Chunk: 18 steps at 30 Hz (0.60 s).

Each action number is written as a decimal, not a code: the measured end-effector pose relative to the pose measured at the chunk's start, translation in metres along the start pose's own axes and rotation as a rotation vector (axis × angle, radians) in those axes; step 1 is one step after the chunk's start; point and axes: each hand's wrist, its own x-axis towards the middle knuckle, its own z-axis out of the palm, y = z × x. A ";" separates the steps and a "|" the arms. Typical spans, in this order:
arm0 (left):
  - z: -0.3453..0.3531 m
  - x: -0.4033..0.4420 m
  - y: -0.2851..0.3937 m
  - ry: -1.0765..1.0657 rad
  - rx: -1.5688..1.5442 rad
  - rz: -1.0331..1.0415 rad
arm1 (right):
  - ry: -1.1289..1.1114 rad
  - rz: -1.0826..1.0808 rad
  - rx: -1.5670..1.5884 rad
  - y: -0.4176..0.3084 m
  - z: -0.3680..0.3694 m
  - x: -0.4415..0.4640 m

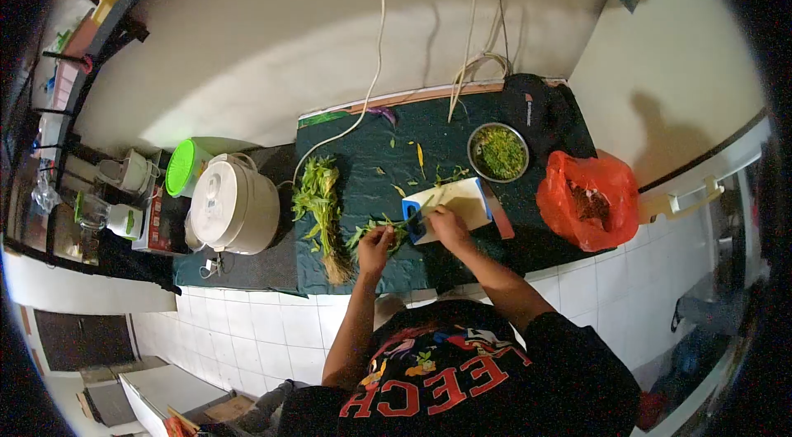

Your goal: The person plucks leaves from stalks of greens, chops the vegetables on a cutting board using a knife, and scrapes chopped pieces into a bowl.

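Kitchen bench [359,181] against a pale wall [272,49], seen from above, with a floor of white tiles [247,317] below; a dark green cover lies over much of the bench top. At the front edge, the left hand [377,249] has its fingers drawn together on leafy sprigs [364,232], which lie beside the blue-handled end of a white chopping board [472,207]. The right hand [448,225] rests over the board with fingers curled; whether it grips anything cannot be told. Along the board's right edge lies a flat, blade-like strip [500,218] with a reddish end. Left of the sprigs, a bundle of greens [317,198] lies with its roots toward the front edge. Behind the board, loose leaf pieces and a narrow yellow leaf [421,159] are scattered; to the right of these stands a round metal bowl [472,158] of chopped greens [500,150]. Farther right are an open red plastic bag [554,199] with brownish contents and, behind it, a black fabric item [540,111]. A white rice cooker [247,206] stands left of the bundle, near a green-lidded container [180,167].
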 end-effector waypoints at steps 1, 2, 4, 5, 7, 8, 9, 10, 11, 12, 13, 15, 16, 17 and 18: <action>0.000 -0.002 0.003 -0.007 -0.074 -0.033 | 0.024 -0.031 -0.109 0.026 0.012 0.014; -0.001 -0.006 0.005 -0.013 -0.148 -0.069 | 0.046 -0.061 -0.218 0.043 0.017 0.025; -0.005 -0.011 0.013 -0.012 -0.128 -0.082 | 0.129 -0.211 -0.294 0.020 -0.024 0.037; -0.006 -0.011 0.012 -0.007 -0.137 -0.075 | 0.140 -0.193 -0.280 0.019 -0.030 0.051; -0.008 -0.013 0.016 -0.011 -0.093 -0.084 | 0.150 -0.176 -0.261 0.006 -0.033 0.056; -0.007 -0.014 0.018 -0.010 -0.089 -0.083 | 0.240 -0.276 -0.435 -0.002 -0.032 0.056; -0.006 -0.012 0.017 -0.014 -0.079 -0.070 | 0.287 -0.324 -0.520 -0.016 -0.032 0.054; -0.005 -0.010 0.017 -0.020 -0.067 -0.054 | 0.340 -0.369 -0.606 -0.031 -0.035 0.051; -0.005 -0.008 0.017 -0.014 0.004 -0.036 | 0.127 -0.399 -0.264 -0.049 -0.034 0.042; -0.005 -0.006 0.020 -0.019 0.006 -0.030 | -0.084 -0.421 0.078 -0.063 -0.032 0.036; -0.006 -0.005 0.023 -0.038 0.031 -0.020 | -0.216 -0.357 0.207 -0.072 -0.028 0.033; -0.005 -0.002 0.028 -0.054 0.053 0.023 | -0.185 -0.402 0.348 -0.083 -0.021 0.023; -0.005 -0.002 0.029 -0.059 0.053 0.026 | -0.179 -0.401 0.347 -0.083 -0.020 0.019; -0.005 -0.001 0.031 -0.054 0.052 0.005 | -0.191 -0.353 0.388 -0.082 -0.021 0.017; -0.006 0.002 0.031 -0.049 0.052 -0.013 | -0.199 -0.305 0.430 -0.082 -0.022 0.015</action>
